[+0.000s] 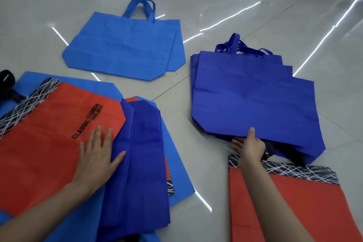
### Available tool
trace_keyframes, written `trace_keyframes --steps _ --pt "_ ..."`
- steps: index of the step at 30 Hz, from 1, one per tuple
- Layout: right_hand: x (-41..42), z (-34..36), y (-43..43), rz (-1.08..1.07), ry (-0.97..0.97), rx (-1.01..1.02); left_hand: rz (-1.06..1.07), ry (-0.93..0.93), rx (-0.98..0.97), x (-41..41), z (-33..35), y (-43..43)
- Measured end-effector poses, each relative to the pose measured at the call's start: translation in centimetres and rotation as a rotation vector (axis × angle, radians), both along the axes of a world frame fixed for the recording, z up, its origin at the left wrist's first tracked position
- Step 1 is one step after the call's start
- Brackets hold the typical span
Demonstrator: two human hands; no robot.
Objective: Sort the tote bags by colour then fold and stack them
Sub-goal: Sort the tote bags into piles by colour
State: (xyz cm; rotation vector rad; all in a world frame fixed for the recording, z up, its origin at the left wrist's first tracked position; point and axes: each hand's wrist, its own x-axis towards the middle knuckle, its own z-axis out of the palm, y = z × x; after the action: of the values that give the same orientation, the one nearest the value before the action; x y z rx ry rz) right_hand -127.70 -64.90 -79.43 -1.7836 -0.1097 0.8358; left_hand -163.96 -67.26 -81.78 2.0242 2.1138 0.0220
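We are resting our left hand flat on a red bag at the left side of the floor, with the fingers straight and a little spread. It is holding nothing. The thumb is touching a folded dark blue bag just beside it. These two are lying in a mixed heap over the bottom light blue bags.

Our right hand is pinching the near edge of the pile of dark blue bags at the right, with the thumb on top and the fingers underneath. Just in front of this pile a second red bag with a black and white band is lying flat.

Farther away, the far light blue bags are lying one over the other, handles pointing away, well apart from the other groups.
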Motion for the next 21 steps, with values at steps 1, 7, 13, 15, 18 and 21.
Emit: trace_keyframes --steps 1,7,13,15,18,21 --pt "-0.1 0.1 -0.5 0.029 0.003 -0.004 0.037 0.001 -0.045 -0.5 0.1 -0.1" --pt "-5.0 -0.2 -3.9 0.364 -0.061 -0.085 -0.008 -0.038 -0.135 -1.4 1.8 -0.8" --pt "-13.8 1.5 -6.1 0.950 0.122 -0.131 -0.362 -0.215 0.034 1.2 2.2 -3.9" --pt "-15.7 1.6 -6.4 1.004 0.210 -0.158 -0.512 -0.253 0.074 2.2 2.6 -5.4" --pt "-17.2 1.0 -7.0 0.864 0.204 -0.041 -0.648 -0.241 0.041 3.3 3.2 -7.1" --pt "-15.9 1.5 -8.0 0.703 0.026 0.124 -0.690 -0.198 0.030 3.1 3.2 -7.2"
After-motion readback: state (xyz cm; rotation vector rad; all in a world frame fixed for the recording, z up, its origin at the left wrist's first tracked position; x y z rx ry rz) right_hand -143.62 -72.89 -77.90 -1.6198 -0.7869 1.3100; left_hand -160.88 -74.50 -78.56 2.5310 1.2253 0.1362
